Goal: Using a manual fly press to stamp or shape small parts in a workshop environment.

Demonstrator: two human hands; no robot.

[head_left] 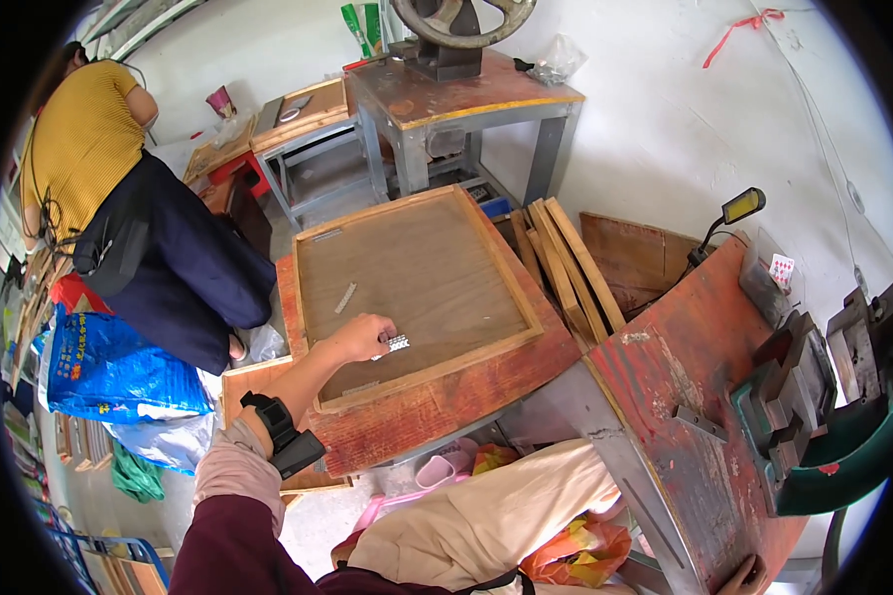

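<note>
Silvery strip (399, 343) is at the left hand's (360, 339) fingertips, low over the near part of a wood-framed tray (456, 358); too small to tell if lifted or touching the panel. Left fingers look pinched closed on it. Right hand (739, 578) is cut off at the lower edge, by the 2nd surface (655, 382); can't tell if open or closed.

Handling, as judged: light pinch on the edges, strip kept flat, wrist high so the strapped device (283, 436) clears the tray rim, fingers off the loose strip (345, 297) just beyond the left hand.

Looks: short, narrow, shiny, pale with dark repeated marks, maybe holes; bright against the brown panel. 1 more strip (327, 235) lies farther beyond the left hand, near the tray's far left corner.
</note>
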